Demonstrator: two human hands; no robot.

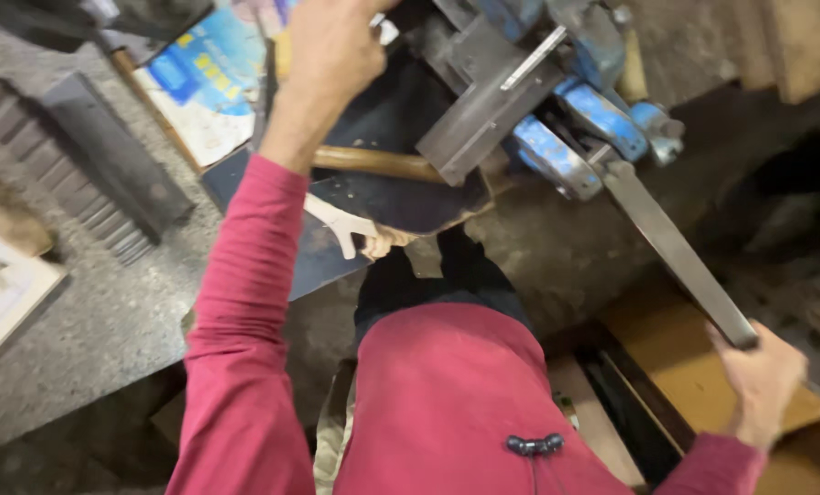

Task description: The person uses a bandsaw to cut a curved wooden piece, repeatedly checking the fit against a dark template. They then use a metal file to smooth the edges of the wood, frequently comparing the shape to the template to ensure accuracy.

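**Two hands at a blue bench press**

The right hand was clenched around the end of one long flat metal lever that ran up to the one blue press. The left hand reached up beside the dark sheet under the press; its fingers ran out of view, so its grip could not be told. One wooden handle lay across the sheet. One dark metal bar rested on the grey bench.
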